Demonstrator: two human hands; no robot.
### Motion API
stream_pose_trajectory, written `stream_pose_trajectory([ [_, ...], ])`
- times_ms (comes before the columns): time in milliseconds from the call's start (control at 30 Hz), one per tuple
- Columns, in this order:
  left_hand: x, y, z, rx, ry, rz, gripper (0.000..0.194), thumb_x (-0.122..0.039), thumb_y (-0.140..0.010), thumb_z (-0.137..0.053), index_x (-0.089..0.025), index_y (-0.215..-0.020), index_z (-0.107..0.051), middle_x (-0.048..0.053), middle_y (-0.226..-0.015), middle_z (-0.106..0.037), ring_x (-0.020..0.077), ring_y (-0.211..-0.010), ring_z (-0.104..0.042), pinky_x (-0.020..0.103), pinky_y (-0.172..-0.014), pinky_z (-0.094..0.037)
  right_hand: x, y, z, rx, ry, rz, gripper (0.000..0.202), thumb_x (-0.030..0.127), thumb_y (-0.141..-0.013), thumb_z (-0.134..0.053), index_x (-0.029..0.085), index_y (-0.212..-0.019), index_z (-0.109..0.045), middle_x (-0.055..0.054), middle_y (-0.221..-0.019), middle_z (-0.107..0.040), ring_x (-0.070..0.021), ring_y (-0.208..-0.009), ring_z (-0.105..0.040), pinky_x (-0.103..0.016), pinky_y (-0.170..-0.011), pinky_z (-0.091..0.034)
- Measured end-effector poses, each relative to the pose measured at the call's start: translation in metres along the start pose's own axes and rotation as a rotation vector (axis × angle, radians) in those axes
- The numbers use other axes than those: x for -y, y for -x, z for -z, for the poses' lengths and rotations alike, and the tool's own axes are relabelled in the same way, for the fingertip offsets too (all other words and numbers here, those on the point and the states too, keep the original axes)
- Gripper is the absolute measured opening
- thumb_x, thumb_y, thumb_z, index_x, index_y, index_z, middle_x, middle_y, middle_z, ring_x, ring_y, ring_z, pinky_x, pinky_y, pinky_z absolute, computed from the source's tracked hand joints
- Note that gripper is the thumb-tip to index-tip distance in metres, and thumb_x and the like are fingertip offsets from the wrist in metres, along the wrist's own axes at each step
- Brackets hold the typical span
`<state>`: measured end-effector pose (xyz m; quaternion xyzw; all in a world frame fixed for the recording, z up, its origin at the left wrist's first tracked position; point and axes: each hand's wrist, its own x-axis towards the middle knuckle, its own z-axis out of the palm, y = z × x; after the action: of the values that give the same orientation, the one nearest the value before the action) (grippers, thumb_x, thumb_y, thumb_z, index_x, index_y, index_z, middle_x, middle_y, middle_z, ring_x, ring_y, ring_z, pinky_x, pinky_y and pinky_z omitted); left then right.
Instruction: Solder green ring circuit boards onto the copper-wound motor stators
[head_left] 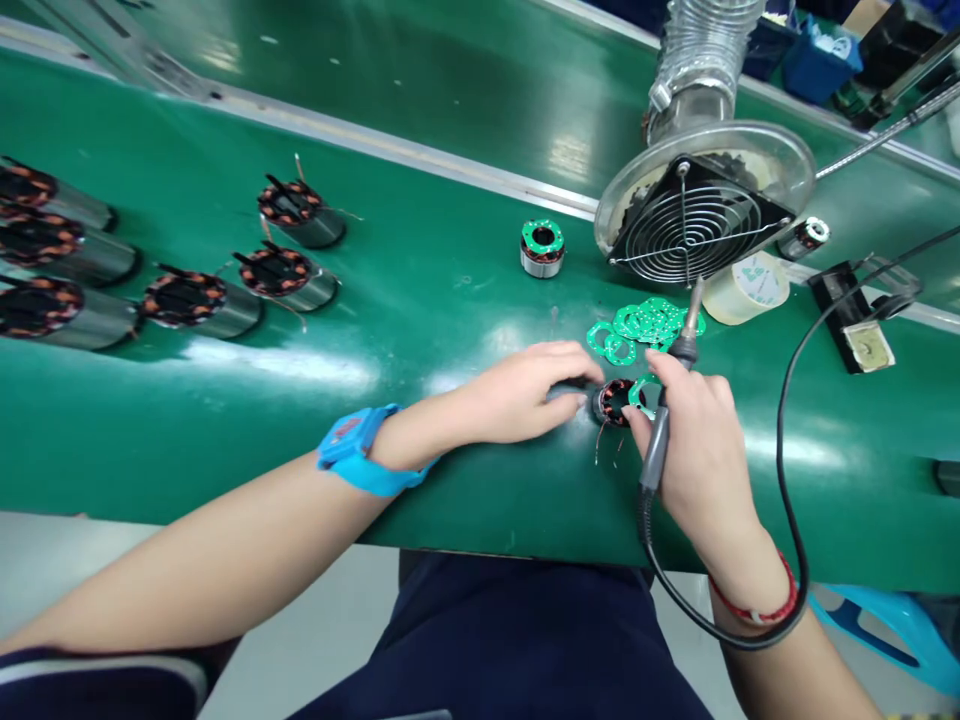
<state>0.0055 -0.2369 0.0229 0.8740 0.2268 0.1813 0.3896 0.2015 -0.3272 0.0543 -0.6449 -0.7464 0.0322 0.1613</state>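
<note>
My left hand (pixel 529 395) is curled at the left side of a motor stator (pixel 616 402) with copper windings, its fingers around a grey part largely hidden by the hand. Loose wire ends stick out from the stator toward me. In my right hand (pixel 697 440) is a soldering iron (pixel 657 445), its tip pointing up and away. The same hand pinches a green ring-shaped circuit board (pixel 642 396) between thumb and forefinger, at the stator's right edge. Whether the board touches the stator is unclear. Just beyond lies a pile of green ring boards (pixel 651 322).
A round fume extractor (pixel 690 225) overhangs the bench. Near it are a stator with a green board on top (pixel 542 248), a tape roll (pixel 746 288) and an iron stand (pixel 851 315). Several stators (pixel 289 278) stand at left. The iron's cable (pixel 784 440) loops at right.
</note>
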Motion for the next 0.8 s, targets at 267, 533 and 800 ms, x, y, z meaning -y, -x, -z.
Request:
stream_pose_trajectory([
  [267,0.004,-0.008,-0.028,-0.102,-0.095,0.106,0.03,-0.023,-0.091,-0.061,-0.016,-0.119,-0.056,0.012,-0.118,-0.065,0.0277,-0.111,-0.057,0.046,-0.096,-0.045,0.011,-0.01,-0.015,-0.026,-0.014,0.032,0.037,0.024,-0.095,-0.054,0.018,-0.132,-0.052,-0.01,-0.097,-0.065,-0.0266,-0.085,-0.053,-0.042,-0.076,-0.048],
  [533,-0.006,-0.005,-0.031,-0.225,0.146,0.032,0.03,-0.01,-0.089,-0.048,-0.014,-0.119,-0.051,0.012,-0.114,-0.059,0.0214,-0.107,-0.056,0.039,-0.093,-0.05,-0.001,0.016,-0.036,-0.175,-0.368,-0.11,0.045,0.031,-0.091,-0.063,0.027,-0.134,-0.049,-0.009,-0.12,-0.066,-0.0286,-0.112,-0.061,-0.05,-0.096,-0.051],
  [800,-0.02,-0.015,-0.044,-0.213,-0.053,0.019,0.027,-0.024,-0.094,-0.056,-0.013,-0.119,-0.053,0.014,-0.118,-0.06,0.0268,-0.111,-0.054,0.047,-0.097,-0.049,-0.013,0.027,-0.046,-0.193,-0.627,-0.128,0.049,0.013,-0.093,-0.05,0.033,-0.138,-0.044,-0.005,-0.126,-0.063,-0.021,-0.117,-0.062,-0.043,-0.098,-0.053],
])
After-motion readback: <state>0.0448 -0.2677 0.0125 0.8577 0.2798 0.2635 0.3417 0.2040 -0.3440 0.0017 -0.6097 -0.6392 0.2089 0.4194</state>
